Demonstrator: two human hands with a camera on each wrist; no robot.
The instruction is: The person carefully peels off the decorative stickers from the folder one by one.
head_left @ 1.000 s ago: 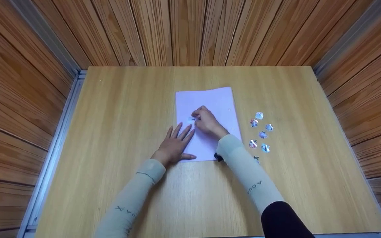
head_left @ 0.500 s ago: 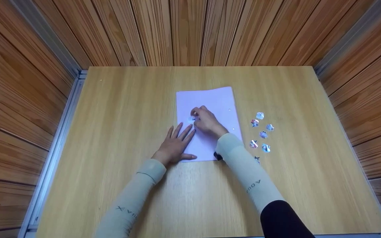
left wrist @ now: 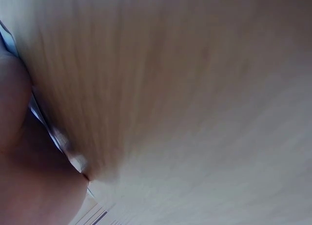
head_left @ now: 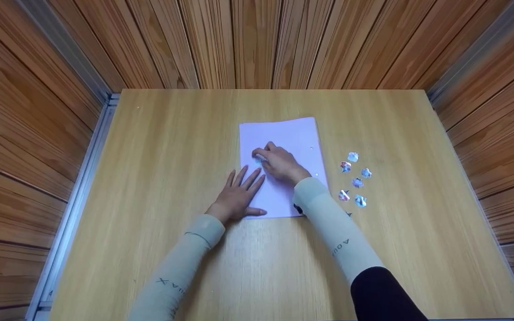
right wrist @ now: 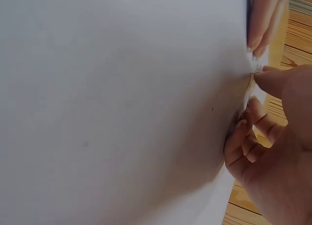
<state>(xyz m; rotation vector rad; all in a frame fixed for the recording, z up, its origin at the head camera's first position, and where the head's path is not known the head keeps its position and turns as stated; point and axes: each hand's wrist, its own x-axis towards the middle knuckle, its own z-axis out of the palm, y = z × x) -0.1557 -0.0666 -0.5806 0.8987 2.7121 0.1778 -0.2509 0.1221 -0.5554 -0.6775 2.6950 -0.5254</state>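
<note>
A pale lilac sheet of paper (head_left: 283, 132) lies upright on the table. On its left half is a small shiny sticker (head_left: 259, 159), mostly covered by my right hand (head_left: 280, 163). The right wrist view shows the thumb (right wrist: 275, 83) at the sticker's edge, with the other fingers curled close beside it; the exact contact is hard to make out. My left hand (head_left: 235, 196) rests spread on the paper's lower left corner, fingertips just below the sticker. The left wrist view holds only a blurred part of that hand (left wrist: 34, 176).
Several loose shiny stickers (head_left: 357, 182) lie on the wooden table (head_left: 172, 156) right of the paper; one is partly hidden by the right sleeve (head_left: 333, 223). Two tiny white spots (head_left: 311, 148) show near the paper's right edge. Wood-panelled walls (head_left: 257, 44) enclose the back and sides.
My right hand has shifted slightly left, and its fingers now cover more of the sticker. The left hand stays in place on the paper.
</note>
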